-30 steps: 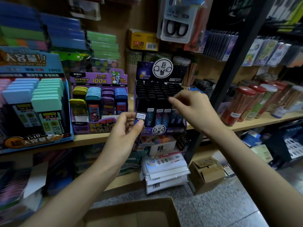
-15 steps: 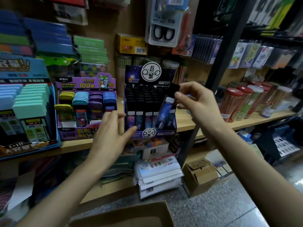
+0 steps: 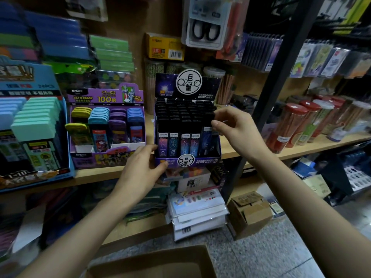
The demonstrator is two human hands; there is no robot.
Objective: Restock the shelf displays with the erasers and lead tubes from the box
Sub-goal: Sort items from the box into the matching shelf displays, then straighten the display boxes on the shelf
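Note:
A dark purple display (image 3: 217, 155) of black-capped lead tubes stands on the wooden shelf (image 3: 96, 175). My right hand (image 3: 239, 133) pinches the black cap of a blue lead tube (image 3: 206, 140), which stands upright in the front row's right end. My left hand (image 3: 140, 169) rests against the display's front left corner, fingers along its side and thumb at its front edge. The open cardboard box (image 3: 152, 263) sits at the bottom, its inside hidden. To the left stand a purple display (image 3: 106, 159) of lead cases and a blue eraser display (image 3: 30, 125).
A black shelf post (image 3: 269, 97) rises just right of the display. Pencil jars (image 3: 291, 127) line the shelf beyond it. Stacked packets (image 3: 196, 215) and a small cardboard box (image 3: 249, 213) sit below. Scissors packs (image 3: 204, 27) hang above.
My right hand has lowered the tilted blue lead tube upright into the front row's right end. My left hand, which let go of its tube earlier, moved onto the display's front left corner.

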